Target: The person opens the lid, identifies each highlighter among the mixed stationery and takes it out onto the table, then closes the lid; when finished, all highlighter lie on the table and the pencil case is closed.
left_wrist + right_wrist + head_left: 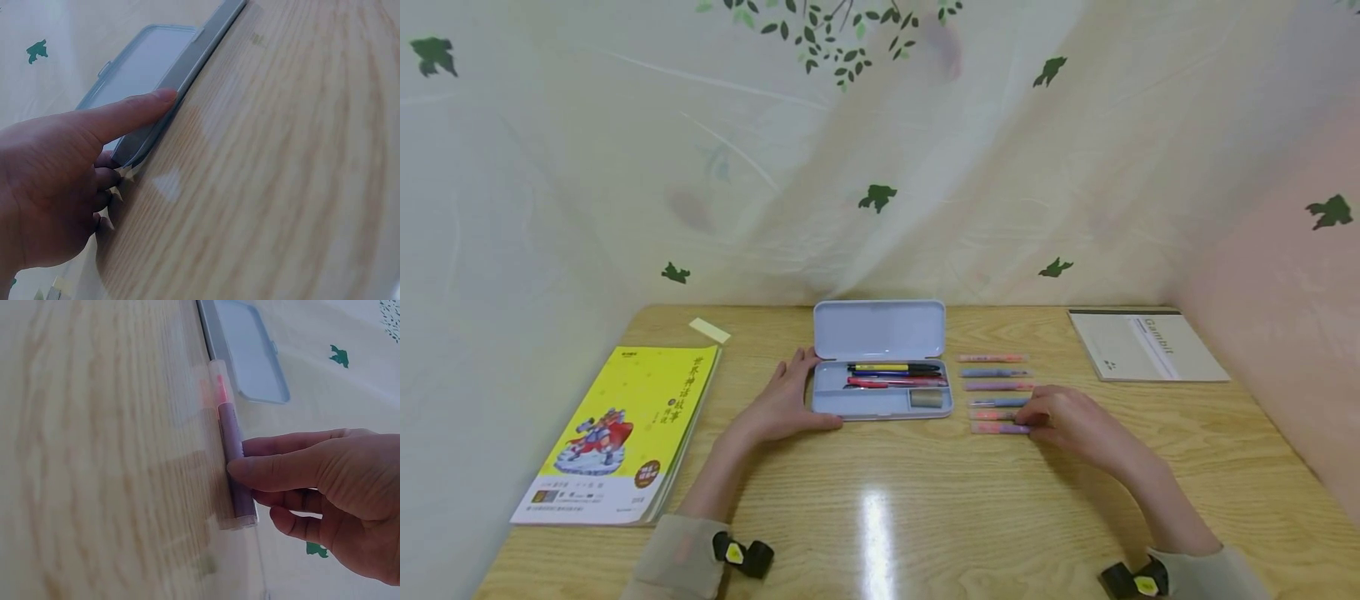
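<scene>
A light blue pencil case [861, 407] lies with its lid [880, 330] raised at the back. Inside it are a yellow-and-black pen [887, 367], some red and blue pens, and a grey block [926, 399] in the front right. My left hand [790, 398] holds the case's left end, thumb along the front wall and fingers round the side. At the right, several highlighters lie in a column. With thumb and fingertips, my right hand [1071, 421] pinches the nearest one, a purple highlighter [231, 434] with a pink tip under a clear cap, close over the wood.
A yellow book [625, 417] lies at the left, with a small pale strip [710, 331] behind it. Towards the back right is a grey notebook [1150, 346]. A patterned curtain [760, 208] hangs behind the wooden table [955, 508].
</scene>
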The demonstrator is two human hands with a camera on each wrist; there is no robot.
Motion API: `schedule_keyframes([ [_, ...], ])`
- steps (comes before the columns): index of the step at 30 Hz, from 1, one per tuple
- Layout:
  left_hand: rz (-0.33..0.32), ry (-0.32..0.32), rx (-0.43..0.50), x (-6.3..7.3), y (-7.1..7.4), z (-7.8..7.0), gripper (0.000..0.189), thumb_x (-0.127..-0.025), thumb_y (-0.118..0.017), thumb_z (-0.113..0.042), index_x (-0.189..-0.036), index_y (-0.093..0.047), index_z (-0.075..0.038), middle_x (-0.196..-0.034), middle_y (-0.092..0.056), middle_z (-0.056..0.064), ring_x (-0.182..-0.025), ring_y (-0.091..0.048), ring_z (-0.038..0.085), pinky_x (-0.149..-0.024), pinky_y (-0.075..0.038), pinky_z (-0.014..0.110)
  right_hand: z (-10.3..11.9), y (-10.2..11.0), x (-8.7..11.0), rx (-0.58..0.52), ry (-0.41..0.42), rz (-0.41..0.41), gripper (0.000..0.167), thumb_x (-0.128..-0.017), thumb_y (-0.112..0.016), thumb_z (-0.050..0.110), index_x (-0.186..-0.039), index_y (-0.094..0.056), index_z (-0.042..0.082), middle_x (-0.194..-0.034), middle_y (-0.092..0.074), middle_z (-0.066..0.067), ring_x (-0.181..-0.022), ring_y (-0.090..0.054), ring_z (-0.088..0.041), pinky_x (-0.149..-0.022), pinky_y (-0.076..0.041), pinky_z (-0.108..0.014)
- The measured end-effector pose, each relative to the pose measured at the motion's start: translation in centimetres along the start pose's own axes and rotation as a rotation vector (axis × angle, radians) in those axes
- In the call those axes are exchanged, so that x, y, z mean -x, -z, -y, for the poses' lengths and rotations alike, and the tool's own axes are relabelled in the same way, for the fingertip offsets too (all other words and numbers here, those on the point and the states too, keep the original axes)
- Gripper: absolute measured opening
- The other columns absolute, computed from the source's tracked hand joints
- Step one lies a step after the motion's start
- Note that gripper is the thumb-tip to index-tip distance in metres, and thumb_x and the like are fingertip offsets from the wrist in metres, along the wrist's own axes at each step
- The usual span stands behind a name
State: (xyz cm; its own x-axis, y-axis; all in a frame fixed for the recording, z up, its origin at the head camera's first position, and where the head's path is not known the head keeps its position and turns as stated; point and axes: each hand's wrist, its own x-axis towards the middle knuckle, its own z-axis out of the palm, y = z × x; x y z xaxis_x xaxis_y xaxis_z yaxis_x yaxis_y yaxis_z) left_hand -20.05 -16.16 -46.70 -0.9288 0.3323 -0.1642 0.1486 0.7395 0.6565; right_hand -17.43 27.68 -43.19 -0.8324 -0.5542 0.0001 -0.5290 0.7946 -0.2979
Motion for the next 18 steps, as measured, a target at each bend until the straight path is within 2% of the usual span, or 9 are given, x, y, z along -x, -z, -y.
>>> schedule_keyframes([
  [8, -0.010, -0.015, 0.013, 0.0, 0.2, -0.1, 0.110, -0.078, -0.087, -0.048, -0.160, -0.027, -0.005, -0.173, -0.013, 0.021, -0.162, -0.004, 0.043, -0.132, 0.000, 0.059, 0.1, 0.7, 0.0, -0.045, -0.007, -0.027, 0.013, -0.083, -0.084, 0.013, -0.093, -0.080, 0.021, -0.089, -0.070, 0.013, -0.082, -0.062, -0.003, -0.073, -0.055, -0.027],
  [13, -0.005, -0.003, 0.010, 0.1, 0.1, 0.1, 0.111, -0.079, -0.086, -0.050, -0.161, -0.026, -0.006, -0.173, -0.012, 0.022, -0.161, -0.004, 0.045, -0.132, -0.001, 0.061, 0.3, 0.7, -0.4, -0.087, -0.014, -0.057, 0.007, -0.087, -0.083, 0.018, -0.090, -0.078, 0.022, -0.086, -0.070, 0.014, -0.080, -0.061, 0.000, -0.072, -0.054, -0.025],
  [16, -0.001, -0.002, 0.012, 0.1, 0.0, 0.1, 0.111, -0.079, -0.085, -0.051, -0.161, -0.025, -0.006, -0.173, -0.012, 0.022, -0.161, -0.004, 0.045, -0.131, -0.001, 0.061, 0.2, 1.0, -1.3, -0.132, -0.047, -0.086, 0.003, -0.092, -0.078, 0.021, -0.093, -0.077, 0.019, -0.086, -0.069, 0.013, -0.079, -0.060, 0.001, -0.072, -0.054, -0.023],
  [18, -0.005, -0.006, 0.018, 0.1, 0.0, 0.1, 0.111, -0.079, -0.086, -0.050, -0.161, -0.026, -0.006, -0.173, -0.012, 0.023, -0.161, -0.004, 0.045, -0.132, -0.001, 0.061, -0.1, 1.3, -2.4, -0.188, -0.064, -0.124, 0.007, -0.096, -0.073, 0.022, -0.098, -0.077, 0.016, -0.088, -0.071, 0.009, -0.079, -0.060, -0.003, -0.072, -0.054, -0.023],
])
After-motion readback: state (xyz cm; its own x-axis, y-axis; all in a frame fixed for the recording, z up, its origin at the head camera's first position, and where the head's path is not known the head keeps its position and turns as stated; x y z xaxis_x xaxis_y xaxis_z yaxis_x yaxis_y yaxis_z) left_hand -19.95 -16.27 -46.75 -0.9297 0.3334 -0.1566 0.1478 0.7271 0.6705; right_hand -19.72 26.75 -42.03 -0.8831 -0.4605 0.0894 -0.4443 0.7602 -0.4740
